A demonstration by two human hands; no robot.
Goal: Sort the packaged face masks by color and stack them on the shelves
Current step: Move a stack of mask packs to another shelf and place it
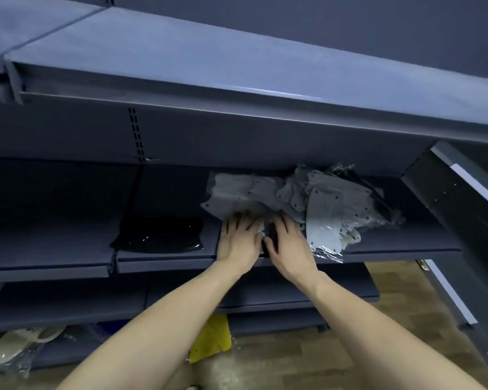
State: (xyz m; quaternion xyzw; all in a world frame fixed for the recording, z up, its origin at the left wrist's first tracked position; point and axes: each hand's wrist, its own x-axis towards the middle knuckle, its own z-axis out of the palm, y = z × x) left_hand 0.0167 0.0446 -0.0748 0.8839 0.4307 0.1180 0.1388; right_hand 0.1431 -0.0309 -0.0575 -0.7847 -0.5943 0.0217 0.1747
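Hands work side by side at the front of the middle shelf (392,243), which is dark grey like the rest of the rack. Left hand (238,243) lies palm down with its fingers fairly straight, pressing on the near edge of a loose heap of white packaged masks (293,198); its grip is open. Right hand (289,246) sits just beside it, thumb and fingers curled round a black packaged mask (271,235) that shows in the gap between the two hands. White masks sprawl across the right half of the shelf, with a few black ones (369,190) at the far right of the heap. Separate stack of black packaged masks (159,233) rests on the same shelf to the left, apart from the heap. Lower down, a yellow packet (212,339) lies by the floor and pale slippers (23,343) sit at bottom left.
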